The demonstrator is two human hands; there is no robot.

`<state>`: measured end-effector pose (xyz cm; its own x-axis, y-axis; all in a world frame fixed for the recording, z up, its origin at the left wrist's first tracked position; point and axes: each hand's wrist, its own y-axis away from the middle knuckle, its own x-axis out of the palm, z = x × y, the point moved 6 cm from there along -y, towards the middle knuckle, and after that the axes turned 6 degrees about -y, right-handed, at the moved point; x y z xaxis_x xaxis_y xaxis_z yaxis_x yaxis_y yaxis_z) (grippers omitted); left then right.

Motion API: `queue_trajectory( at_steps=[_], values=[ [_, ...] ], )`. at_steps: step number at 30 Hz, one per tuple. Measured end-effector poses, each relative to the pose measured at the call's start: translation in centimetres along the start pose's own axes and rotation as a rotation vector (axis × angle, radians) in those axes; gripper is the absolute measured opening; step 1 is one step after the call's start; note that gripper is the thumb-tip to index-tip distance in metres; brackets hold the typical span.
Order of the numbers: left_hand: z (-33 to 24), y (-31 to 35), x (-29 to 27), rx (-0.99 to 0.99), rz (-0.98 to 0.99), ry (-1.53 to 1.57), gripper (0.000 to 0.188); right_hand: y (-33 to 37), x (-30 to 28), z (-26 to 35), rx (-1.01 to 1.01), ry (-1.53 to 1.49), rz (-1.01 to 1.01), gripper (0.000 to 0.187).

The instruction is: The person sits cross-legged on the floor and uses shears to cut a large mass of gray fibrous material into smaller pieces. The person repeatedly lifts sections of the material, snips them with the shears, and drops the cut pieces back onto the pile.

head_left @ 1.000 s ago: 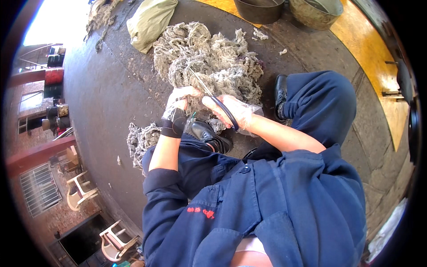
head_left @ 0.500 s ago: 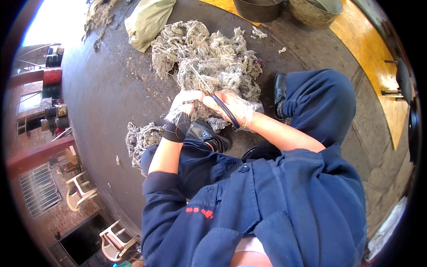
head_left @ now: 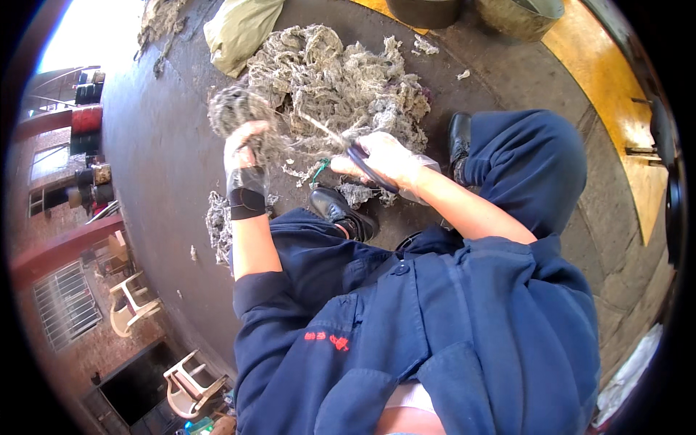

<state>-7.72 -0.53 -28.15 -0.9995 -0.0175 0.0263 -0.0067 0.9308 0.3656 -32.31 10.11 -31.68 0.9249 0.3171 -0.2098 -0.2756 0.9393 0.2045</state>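
Trimming a tuft of yarn with scissors, hands apart; clock directions are taken from the middle of the large yarn pile (head_left: 337,76), which lies on the dark floor (head_left: 163,174). The left hand (head_left: 246,143), in a clear plastic glove, is closed round a grey tuft (head_left: 235,110) at 8 o'clock, just off the edge of the pile; the tuft is blurred. The right hand (head_left: 382,161), likewise gloved, is clamped on the dark handles of the scissors (head_left: 358,156) at about 5 o'clock, the blades pointing toward 10 o'clock. Whether the blades are parted or together cannot be told. Loose strands appear to trail between the tuft and the blades. A green scrap (head_left: 320,171) lies at 6 o'clock, near a black shoe (head_left: 333,208); a smaller heap (head_left: 217,223) lies at 7 o'clock, and a pale sack (head_left: 239,35) at 10 o'clock.

For good practice, the tuft is best gripped firmly and the strands drawn taut before each snip, since slack fibre would probably fold between the blades. The left fingers should keep clear of the points, as thin plastic would give little protection.
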Motion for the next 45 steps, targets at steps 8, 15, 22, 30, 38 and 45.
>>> queue_trajectory(
  at_steps=[8,15,22,30,38,45],
  values=[
    [-3.3,0.9,-3.4,0.037,0.183,0.194,0.052,3.0,10.0,-2.7,0.429,-0.907,0.505,0.073],
    [-3.9,3.4,-1.7,0.105,0.155,0.275,0.058,3.3,14.1,-2.7,0.615,-1.107,0.681,0.089],
    [-2.7,4.6,-1.6,0.000,0.282,0.408,0.049,0.5,12.9,-0.6,0.468,-1.329,0.487,0.077],
    [-0.6,5.7,-0.8,-0.095,0.027,0.271,0.026,-0.4,11.3,-2.7,0.374,-1.086,0.347,0.067],
    [5.0,3.8,-1.2,0.221,0.398,-0.247,0.027,0.8,8.1,0.2,0.334,-1.117,0.329,0.066],
    [4.5,5.8,0.7,0.427,0.459,-0.244,0.031,1.0,7.7,0.4,0.290,-1.044,0.282,0.066]
  ],
)
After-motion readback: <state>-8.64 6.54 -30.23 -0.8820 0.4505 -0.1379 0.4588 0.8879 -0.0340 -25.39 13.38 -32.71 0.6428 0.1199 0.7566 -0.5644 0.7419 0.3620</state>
